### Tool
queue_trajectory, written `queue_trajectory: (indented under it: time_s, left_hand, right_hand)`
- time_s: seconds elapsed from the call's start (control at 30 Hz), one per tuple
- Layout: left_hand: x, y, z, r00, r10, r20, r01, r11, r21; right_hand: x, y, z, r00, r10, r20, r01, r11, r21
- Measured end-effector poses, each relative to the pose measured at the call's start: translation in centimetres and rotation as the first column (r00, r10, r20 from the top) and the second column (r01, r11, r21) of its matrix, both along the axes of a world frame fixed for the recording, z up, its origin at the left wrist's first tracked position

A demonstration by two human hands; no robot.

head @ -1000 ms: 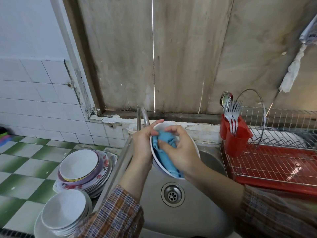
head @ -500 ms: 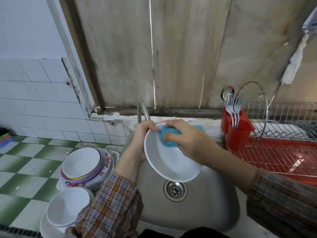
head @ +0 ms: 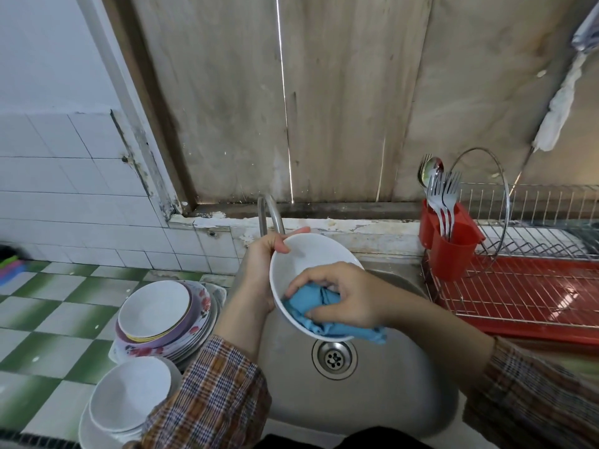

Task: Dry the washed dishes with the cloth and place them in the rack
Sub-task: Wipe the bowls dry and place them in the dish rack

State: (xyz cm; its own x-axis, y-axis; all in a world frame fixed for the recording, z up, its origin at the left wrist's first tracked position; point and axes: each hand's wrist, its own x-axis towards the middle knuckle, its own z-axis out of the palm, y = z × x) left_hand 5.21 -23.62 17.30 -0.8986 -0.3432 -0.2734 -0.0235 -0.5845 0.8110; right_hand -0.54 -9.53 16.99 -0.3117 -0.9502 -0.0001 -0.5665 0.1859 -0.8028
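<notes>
While the steel sink (head: 372, 400) lies below and the wire rack (head: 518, 296) stands at its right edge, I hold the white bowl (head: 311, 254) tilted above the drain (head: 334, 359). My left hand (head: 259, 273) grips the bowl's far-left rim, thumb over the lip; my right hand (head: 343, 296), fingers curled, pinches the bunched blue cloth (head: 308, 299) against the bowl's near inner wall, one corner hanging over the rim.
</notes>
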Motion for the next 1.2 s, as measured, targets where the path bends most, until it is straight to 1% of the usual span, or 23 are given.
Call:
queue_trajectory:
  time_s: [0.07,0.1,0.13,0.2,0.23,0.3,0.37,0.43,0.5,0.53,0.6,0.73,0.8,0.83,0.87,0.9,0.93,0.97,1.0,1.03,1.1,1.17,1.2]
  left_hand:
    - [0.0,0.6,-0.2,1.000,-0.002,-0.014,0.002,1.000,0.019]
    - [-0.1,0.8,-0.4,1.000,0.005,-0.022,-0.005,1.000,0.022]
    - [-0.1,1.0,-0.4,0.999,0.017,-0.029,-0.016,1.000,0.023]
    - [0.0,0.6,-0.4,0.999,0.036,-0.037,-0.035,0.999,0.027]
    - [0.1,0.1,-0.3,0.999,0.041,-0.032,-0.041,0.999,0.020]
    - [0.5,-0.9,-0.1,0.999,0.045,-0.013,-0.045,0.999,-0.013]
    - [0.8,-1.6,-0.1,0.999,0.035,-0.001,-0.035,0.999,-0.022]
    - [0.9,-1.9,-0.2,1.000,0.014,-0.002,-0.014,1.000,-0.010]
    - [0.9,-1.8,-0.1,1.000,-0.004,0.000,0.004,1.000,-0.007]
    - [0.8,-1.7,-0.1,1.000,-0.013,0.004,0.013,1.000,-0.011]
    - [0.6,-1.4,-0.3,1.000,-0.007,0.014,0.008,1.000,-0.026]
    - [0.7,-1.7,-1.5,0.999,0.046,0.020,-0.046,0.999,0.020]
    - [0.8,-2.0,-2.2,0.998,0.063,-0.003,-0.063,0.996,0.063]
    - [0.8,-2.1,-2.4,0.997,0.080,-0.020,-0.079,0.994,0.071]
    - [0.6,-2.0,-2.6,0.994,0.098,-0.039,-0.095,0.993,0.071]
    - [0.5,-1.9,-2.8,0.991,0.120,-0.057,-0.116,0.991,0.063]
    - [0.4,-1.7,-2.9,0.987,0.139,-0.081,-0.135,0.989,0.064]
    - [0.3,-1.6,-3.0,0.982,0.163,-0.100,-0.156,0.985,0.072]
    - [0.2,-1.5,-3.1,0.975,0.187,-0.118,-0.179,0.981,0.079]
    - [0.2,-1.7,-3.1,0.966,0.221,-0.132,-0.212,0.974,0.078]
    - [0.2,-2.5,-3.1,0.944,0.290,-0.158,-0.281,0.957,0.074]
    - [0.4,-3.5,-3.0,0.944,0.296,-0.148,-0.288,0.955,0.074]
    - [0.6,-3.8,-3.0,0.949,0.278,-0.146,-0.268,0.960,0.084]
  right_hand:
    - [0.7,-0.9,-0.9,0.946,-0.146,0.290,0.200,0.965,-0.167]
    - [0.9,-1.3,-1.2,0.901,-0.205,0.383,0.298,0.933,-0.202]
    - [1.2,-1.5,-1.3,0.884,-0.239,0.402,0.345,0.913,-0.217]
    - [1.0,-1.3,-1.0,0.960,-0.182,0.213,0.231,0.945,-0.233]
    - [0.8,-0.9,-0.5,0.992,-0.103,0.070,0.114,0.976,-0.186]
    - [0.2,0.0,0.8,0.985,0.063,-0.163,-0.063,0.998,0.003]
    - [-0.8,0.4,1.6,0.910,0.161,-0.383,-0.107,0.982,0.158]
    - [-1.2,0.3,1.9,0.760,0.175,-0.625,-0.022,0.969,0.245]
    - [-1.1,-0.3,1.4,0.651,0.182,-0.737,0.054,0.957,0.284]
    - [-0.9,-0.8,1.0,0.640,0.200,-0.742,0.067,0.947,0.313]
    - [-0.1,-1.6,0.7,0.679,0.218,-0.701,0.040,0.942,0.332]
    - [1.1,-2.4,0.0,0.894,0.137,-0.426,-0.067,0.982,0.175]
    - [1.8,-3.0,-0.8,0.973,-0.024,-0.231,0.026,1.000,0.005]
    - [2.2,-3.5,-1.1,0.985,-0.171,-0.038,0.165,0.978,-0.127]
    - [2.5,-4.2,-1.4,0.922,-0.313,0.228,0.362,0.907,-0.217]
    - [2.8,-5.1,-1.6,0.778,-0.405,0.480,0.560,0.794,-0.238]
    - [2.9,-5.9,-1.8,0.642,-0.459,0.614,0.705,0.668,-0.237]
    - [2.7,-6.7,-2.2,0.574,-0.514,0.638,0.785,0.567,-0.249]
    - [2.7,-7.2,-2.6,0.569,-0.550,0.612,0.806,0.522,-0.280]
    - [2.9,-7.5,-2.7,0.607,-0.559,0.564,0.784,0.537,-0.311]
    - [3.3,-7.1,-2.6,0.781,-0.487,0.392,0.610,0.730,-0.308]
    - [3.2,-5.8,-1.6,0.935,-0.314,0.167,0.341,0.924,-0.171]
    - [2.9,-5.0,-0.7,0.974,-0.212,0.084,0.219,0.972,-0.082]
